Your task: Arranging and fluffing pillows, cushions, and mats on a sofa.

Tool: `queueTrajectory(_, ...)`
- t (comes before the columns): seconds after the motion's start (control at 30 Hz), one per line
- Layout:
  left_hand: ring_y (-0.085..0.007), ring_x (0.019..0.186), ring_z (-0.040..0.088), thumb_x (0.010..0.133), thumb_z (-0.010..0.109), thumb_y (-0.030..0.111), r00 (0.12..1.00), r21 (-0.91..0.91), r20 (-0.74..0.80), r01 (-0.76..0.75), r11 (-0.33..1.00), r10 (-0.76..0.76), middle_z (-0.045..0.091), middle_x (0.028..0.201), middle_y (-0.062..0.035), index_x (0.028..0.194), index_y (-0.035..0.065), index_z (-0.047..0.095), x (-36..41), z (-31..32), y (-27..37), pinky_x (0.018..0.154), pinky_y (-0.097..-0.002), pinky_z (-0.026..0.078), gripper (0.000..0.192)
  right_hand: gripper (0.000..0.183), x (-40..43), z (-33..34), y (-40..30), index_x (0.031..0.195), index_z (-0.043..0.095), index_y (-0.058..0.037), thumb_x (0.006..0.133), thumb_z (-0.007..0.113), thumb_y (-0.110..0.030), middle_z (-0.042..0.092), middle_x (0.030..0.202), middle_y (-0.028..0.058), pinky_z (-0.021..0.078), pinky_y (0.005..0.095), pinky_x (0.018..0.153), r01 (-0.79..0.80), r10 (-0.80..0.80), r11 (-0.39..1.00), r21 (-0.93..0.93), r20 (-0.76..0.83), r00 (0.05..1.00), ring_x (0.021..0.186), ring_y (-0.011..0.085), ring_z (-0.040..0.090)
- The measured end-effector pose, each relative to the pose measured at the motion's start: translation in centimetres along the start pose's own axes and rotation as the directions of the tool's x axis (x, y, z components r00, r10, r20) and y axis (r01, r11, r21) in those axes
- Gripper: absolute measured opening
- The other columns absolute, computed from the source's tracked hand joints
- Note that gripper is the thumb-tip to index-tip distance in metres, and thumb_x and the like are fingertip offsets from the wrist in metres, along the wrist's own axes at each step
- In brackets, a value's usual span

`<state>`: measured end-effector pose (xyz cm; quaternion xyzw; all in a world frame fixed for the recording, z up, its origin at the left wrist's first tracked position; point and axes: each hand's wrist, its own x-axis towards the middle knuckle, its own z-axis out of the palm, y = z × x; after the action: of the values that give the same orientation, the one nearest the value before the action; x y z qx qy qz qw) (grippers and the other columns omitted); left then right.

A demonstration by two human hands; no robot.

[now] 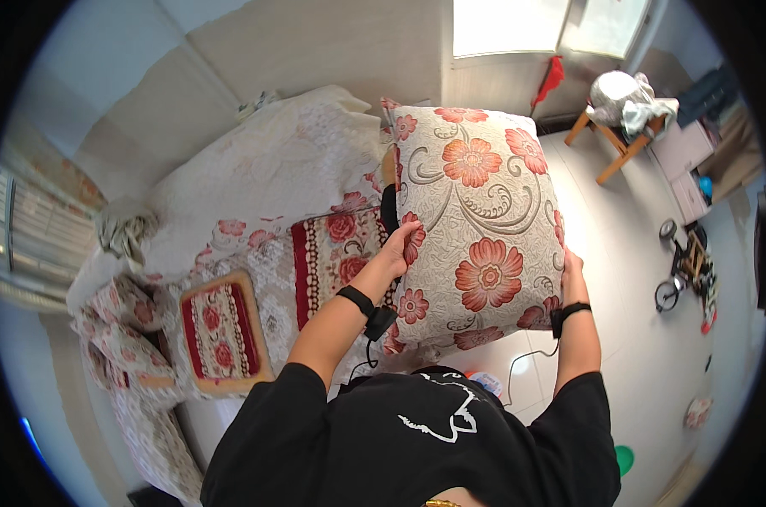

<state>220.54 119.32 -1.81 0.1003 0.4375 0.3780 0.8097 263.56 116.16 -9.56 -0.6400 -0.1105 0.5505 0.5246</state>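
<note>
A large square cushion [478, 218] with red-orange flowers and grey scrolls on a cream cover is held up in front of me. My left hand [403, 249] grips its left edge, thumb lying on the front face. At the right edge, my right hand [571, 269] holds the cushion from the side, its fingers mostly hidden. Behind the cushion's left edge lies a seat draped with a cream floral cover [262, 152]. A rectangular mat with red roses [341, 253] rests on this seat, partly covered by the cushion and my left arm.
Another rose-patterned mat [221, 333] lies on the left seat, near bunched floral fabric [126, 317]. A wooden stool [620, 149] carrying a grey plush item [617, 95] stands at the far right. A child's tricycle [687, 266] stands on the tiled floor [617, 304]. Cables hang from both wristbands.
</note>
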Motion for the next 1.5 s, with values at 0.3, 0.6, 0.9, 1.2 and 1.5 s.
queueTrajectory(0.3,-0.0226,0.104,0.057,0.084,0.060,0.035,0.996,-0.018,0.088,-0.003,1.000,0.005,0.062,0.113,-0.0087,0.115,0.0065,0.057,-10.9,-9.6,0.7,0.094,-0.0403,0.043,0.042,0.026,-11.5,4.0,2.1,0.094,0.060,0.0077,0.092,0.051,-0.016,0.064,0.092,0.0120,0.0511,0.0307,0.071,0.302,-0.298,0.953,0.038,-0.074,0.952,0.078,0.0192,0.062)
queueTrajectory(0.6,-0.0208,0.092,0.057,0.082,0.061,0.040,0.985,-0.212,-0.060,-0.172,0.962,0.163,0.061,0.106,-0.0046,0.115,0.0099,0.055,-30.7,-28.5,2.0,0.089,-0.0368,0.043,0.045,0.022,-26.6,22.6,9.2,0.087,0.060,0.0013,0.092,0.054,-0.019,0.065,0.084,0.0073,0.0488,0.0265,0.068,0.361,-0.344,0.931,-0.055,0.200,0.917,0.073,0.0139,0.059)
queueTrajectory(0.9,-0.0070,0.077,0.042,0.084,0.059,0.040,0.792,-0.264,-0.483,-0.539,0.800,0.375,0.043,0.087,0.0068,0.136,0.0258,0.035,-41.0,-37.6,-4.2,0.077,-0.0232,0.037,0.060,0.024,-28.2,39.2,15.6,0.086,0.065,0.0039,0.090,0.056,-0.018,0.062,0.076,0.0015,0.0416,0.0233,0.064,0.495,-0.279,0.793,-0.354,0.511,0.813,0.068,0.0087,0.052)
queueTrajectory(1.2,-0.0256,0.114,0.051,0.092,0.042,0.042,0.682,-0.452,-0.575,-0.725,0.519,0.452,0.053,0.127,-0.0082,0.129,0.0070,0.046,-55.3,-52.0,-7.8,0.101,-0.0408,0.037,0.051,0.031,-42.2,62.7,31.3,0.089,0.064,0.0069,0.085,0.059,-0.023,0.064,0.076,0.0102,0.0433,0.0298,0.066,0.727,-0.203,0.608,-0.318,0.823,0.530,0.071,0.0136,0.054)
queueTrajectory(1.5,-0.0269,0.126,0.039,0.086,0.060,0.035,0.108,0.167,-0.908,-0.792,0.587,0.405,0.041,0.137,-0.0063,0.131,0.0105,0.044,-55.0,-68.7,-1.0,0.103,-0.0411,0.033,0.053,0.026,-46.4,69.7,33.8,0.088,0.065,-0.0013,0.085,0.056,-0.026,0.065,0.076,0.0067,0.0470,0.0308,0.068,0.784,0.234,0.582,-0.216,0.968,0.092,0.070,0.0157,0.059)
